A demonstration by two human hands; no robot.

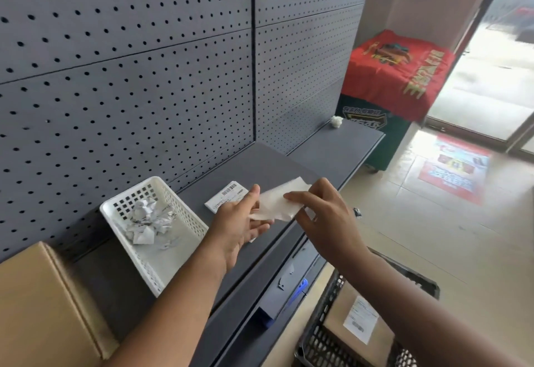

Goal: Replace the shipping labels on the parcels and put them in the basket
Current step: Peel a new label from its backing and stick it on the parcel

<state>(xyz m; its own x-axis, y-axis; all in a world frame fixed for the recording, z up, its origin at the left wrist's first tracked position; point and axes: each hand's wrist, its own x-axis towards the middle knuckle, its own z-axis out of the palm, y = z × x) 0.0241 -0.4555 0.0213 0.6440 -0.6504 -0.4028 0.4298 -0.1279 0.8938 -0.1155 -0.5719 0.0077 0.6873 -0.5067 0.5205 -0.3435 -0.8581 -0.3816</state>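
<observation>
Both my hands hold a white label sheet [278, 202] in the air above the grey shelf [254, 170]. My left hand [242, 222] pinches its left end, my right hand [320, 216] pinches its right end. A stack of printed labels [226, 196] with a barcode lies on the shelf just behind my left hand. A brown cardboard parcel [43, 306] sits at the lower left. At the lower right, a dark basket [320, 335] on the floor holds a parcel [344, 320] with a white label [361, 319] on it.
A white plastic tray [185, 219] on the shelf holds crumpled label scraps [147, 216]. A pegboard wall [130, 63] backs the shelf. A crumpled white ball [336, 121] lies at the shelf's far end. A red-draped stand [398, 71] is beyond it.
</observation>
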